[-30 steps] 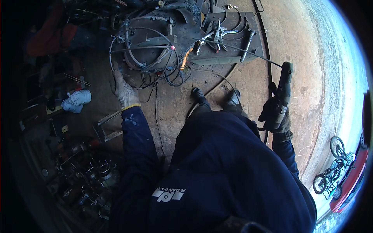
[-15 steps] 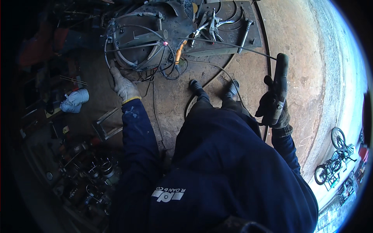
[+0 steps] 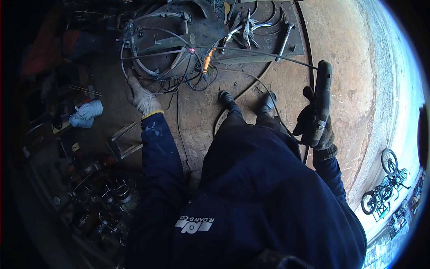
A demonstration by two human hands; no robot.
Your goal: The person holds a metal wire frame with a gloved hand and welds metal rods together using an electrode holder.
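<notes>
My right hand [image 3: 316, 127], in a dark glove, is wrapped round a dark tubular welding electrode holder [image 3: 323, 85]. A long thin electrode [image 3: 264, 54] runs left from the holder to a pinkish-red glowing spot on a metal frame of curved rods [image 3: 154, 30]. A straight rod crosses that frame. My left hand [image 3: 143, 96], in a pale knit glove with a yellow cuff, is closed on the lower left end of the frame's outer curved rod; its fingertips are partly hidden. An orange-handled tool [image 3: 208, 62] lies just below the glowing spot, among dark cables.
Locking pliers [image 3: 249, 29] and a hammer-like metal tool [image 3: 285, 42] lie on a metal plate [image 3: 264, 45]. Cables and a hose [image 3: 251, 85] trail over the floor near my feet. A small metal frame [image 3: 123, 141] and cluttered metal parts are at left; a bicycle [image 3: 383, 188] stands far right.
The electrode holder in my right hand has tipped very slightly, and the bench things sit a touch differently in view. My left hand stays on the curved rod.
</notes>
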